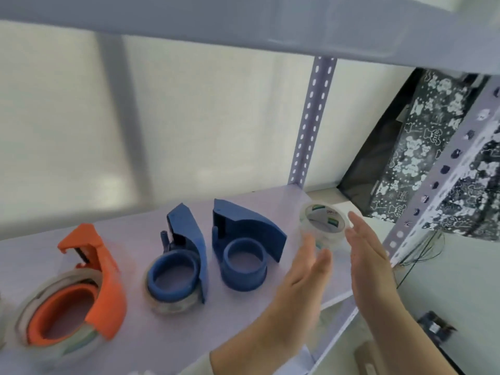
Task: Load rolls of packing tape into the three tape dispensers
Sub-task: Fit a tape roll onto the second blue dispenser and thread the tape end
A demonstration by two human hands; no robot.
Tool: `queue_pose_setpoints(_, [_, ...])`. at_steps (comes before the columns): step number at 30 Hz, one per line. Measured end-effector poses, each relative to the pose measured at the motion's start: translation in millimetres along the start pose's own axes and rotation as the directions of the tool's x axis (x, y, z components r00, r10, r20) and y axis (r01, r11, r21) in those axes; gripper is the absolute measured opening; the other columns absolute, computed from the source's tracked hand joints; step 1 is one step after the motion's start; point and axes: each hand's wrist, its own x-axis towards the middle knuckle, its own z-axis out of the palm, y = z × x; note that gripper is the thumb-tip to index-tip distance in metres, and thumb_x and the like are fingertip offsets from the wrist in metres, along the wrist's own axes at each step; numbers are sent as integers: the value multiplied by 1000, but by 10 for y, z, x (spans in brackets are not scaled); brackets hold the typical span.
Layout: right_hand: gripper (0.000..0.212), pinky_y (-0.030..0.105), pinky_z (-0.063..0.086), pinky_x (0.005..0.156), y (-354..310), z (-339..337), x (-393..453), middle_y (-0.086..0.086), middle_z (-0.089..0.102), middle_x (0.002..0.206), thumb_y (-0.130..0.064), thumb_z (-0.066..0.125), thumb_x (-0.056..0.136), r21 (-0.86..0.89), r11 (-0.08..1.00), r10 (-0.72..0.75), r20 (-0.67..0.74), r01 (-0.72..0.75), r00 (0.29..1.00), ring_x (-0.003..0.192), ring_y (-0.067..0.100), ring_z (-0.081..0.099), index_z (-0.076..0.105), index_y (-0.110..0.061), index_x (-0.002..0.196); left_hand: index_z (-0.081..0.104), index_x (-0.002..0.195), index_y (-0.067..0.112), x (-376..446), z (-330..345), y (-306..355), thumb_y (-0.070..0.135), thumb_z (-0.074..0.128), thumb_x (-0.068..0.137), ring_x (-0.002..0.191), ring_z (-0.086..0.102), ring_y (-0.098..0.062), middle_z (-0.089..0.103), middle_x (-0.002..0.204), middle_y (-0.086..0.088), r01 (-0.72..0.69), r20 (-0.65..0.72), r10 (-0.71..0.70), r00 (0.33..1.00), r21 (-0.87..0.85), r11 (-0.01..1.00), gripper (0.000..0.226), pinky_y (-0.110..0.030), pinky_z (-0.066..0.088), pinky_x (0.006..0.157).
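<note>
Three tape dispensers lie on a pale shelf [140, 234]. The orange dispenser [89, 280] at the left has a clear tape roll around its hub. The middle blue dispenser [181, 255] also carries a clear roll. The right blue dispenser [243, 244] has a bare hub. A clear tape roll [322, 219] with a white and green core label lies at the shelf's right end. My left hand [300, 282] and my right hand [370, 263] flank that roll with straight fingers, their fingertips at its sides. Whether they touch it is unclear.
A perforated upright post [311, 120] stands at the shelf's back right, another [443, 185] at the front right. A black and white patterned bag [422, 147] leans behind them. An upper shelf [243, 23] hangs overhead. Small dark items lie on the floor at the lower right.
</note>
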Motion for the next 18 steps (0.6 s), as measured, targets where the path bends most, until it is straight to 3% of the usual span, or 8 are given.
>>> queue_pose_setpoints(4, [45,39,27,114,115,-109,283,-10,33,154,-25,49,96,-105,992,67,4,-66,998,139,9,30,43,-41,137,-15,145,30,431,166,-106,65,32,86,141,-15,2,-19,155,18,107,-103,-92,990,157,982,83,-38,0,121])
queue_pose_setpoints(8, [52,32,29,105,182,-146,469,-4,32,154,-28,50,96,-94,988,125,48,-120,991,138,10,33,33,-39,144,-18,145,25,737,206,-263,57,31,92,142,-17,-2,-23,155,14,168,-226,-128,966,166,972,79,-36,-2,121])
queue_pose_setpoints(13, [54,39,34,111,296,-156,687,-5,45,146,-33,54,94,-59,987,151,80,-146,985,133,18,44,36,-31,144,-4,148,29,969,192,-375,50,44,91,145,5,-5,0,159,12,108,-331,-91,939,31,994,77,-36,12,121])
queue_pose_setpoints(15, [46,45,45,103,301,-149,738,-5,62,128,-32,56,90,-87,987,143,79,-136,986,119,21,58,50,-27,135,5,148,30,1006,180,-412,50,49,84,143,16,-6,12,158,10,76,-351,-66,934,15,997,80,-36,19,119])
queue_pose_setpoints(18, [30,32,52,87,205,-157,621,-12,69,103,-21,57,92,-26,994,110,-2,-110,994,98,10,66,60,-24,121,11,146,35,970,191,-372,53,55,75,140,26,-6,24,154,10,50,-360,-39,932,19,999,86,-37,24,118])
